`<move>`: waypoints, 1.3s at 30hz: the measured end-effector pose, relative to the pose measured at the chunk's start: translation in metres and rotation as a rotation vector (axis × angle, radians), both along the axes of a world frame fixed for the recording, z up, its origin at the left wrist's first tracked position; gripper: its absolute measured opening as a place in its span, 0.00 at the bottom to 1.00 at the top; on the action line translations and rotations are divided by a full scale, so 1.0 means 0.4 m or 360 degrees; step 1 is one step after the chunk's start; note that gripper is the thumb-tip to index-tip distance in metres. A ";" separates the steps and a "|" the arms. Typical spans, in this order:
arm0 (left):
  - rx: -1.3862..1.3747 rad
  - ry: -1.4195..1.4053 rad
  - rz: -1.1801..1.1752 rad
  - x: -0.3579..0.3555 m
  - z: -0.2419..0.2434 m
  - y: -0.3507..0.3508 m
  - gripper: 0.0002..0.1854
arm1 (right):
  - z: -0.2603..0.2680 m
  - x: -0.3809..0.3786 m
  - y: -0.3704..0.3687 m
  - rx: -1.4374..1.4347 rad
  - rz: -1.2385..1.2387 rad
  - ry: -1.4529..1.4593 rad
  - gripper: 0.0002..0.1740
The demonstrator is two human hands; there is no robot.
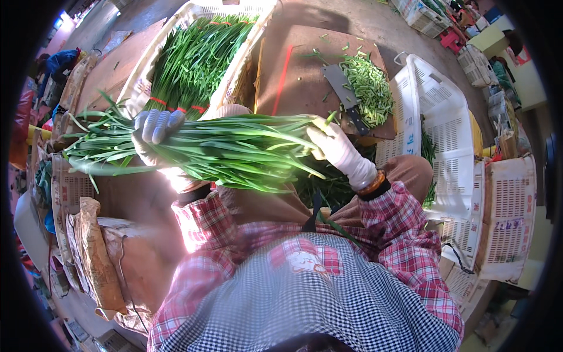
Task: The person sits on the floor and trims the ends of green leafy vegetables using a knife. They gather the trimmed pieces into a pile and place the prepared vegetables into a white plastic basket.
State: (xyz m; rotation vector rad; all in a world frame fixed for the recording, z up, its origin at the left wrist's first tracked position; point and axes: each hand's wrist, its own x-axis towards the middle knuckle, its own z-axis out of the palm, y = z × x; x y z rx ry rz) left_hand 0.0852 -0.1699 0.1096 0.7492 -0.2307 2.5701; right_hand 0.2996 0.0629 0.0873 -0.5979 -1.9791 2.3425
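Note:
A loose bunch of long, flat green leaves, apparently garlic chives (228,145), lies crosswise above my lap. My left hand (156,132), in a pale glove with grey-blue fingers, wraps around the bunch toward its left end. At the right end my right hand (332,141), in a white glove, has its fingers closed on some of the leaves. Beyond the bunch, a cleaver (341,87) with a black handle rests on a brown board (303,66). Beside its blade is a heap of short cut stalk pieces (369,90). More dark green leaves below the bunch are partly hidden.
A white plastic crate (137,88) at the upper left holds leaf bundles tied with red bands (198,57). On my right stands a deep white crate (444,101) with some greens inside. A worn carton (132,259) is at lower left; stacked crates (506,220) stand far right.

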 end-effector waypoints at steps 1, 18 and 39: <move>-0.0078 0.0032 0.0059 0.001 0.005 -0.005 0.08 | -0.011 0.005 -0.023 -0.0042 -0.0281 0.0090 0.17; -0.0055 0.0035 -0.0032 0.002 -0.025 0.022 0.05 | -0.007 0.036 -0.085 -0.0088 0.0183 0.0249 0.13; 0.0063 0.0216 -0.0083 0.030 -0.010 0.048 0.11 | -0.224 0.198 0.100 0.2139 0.0157 -0.1408 0.14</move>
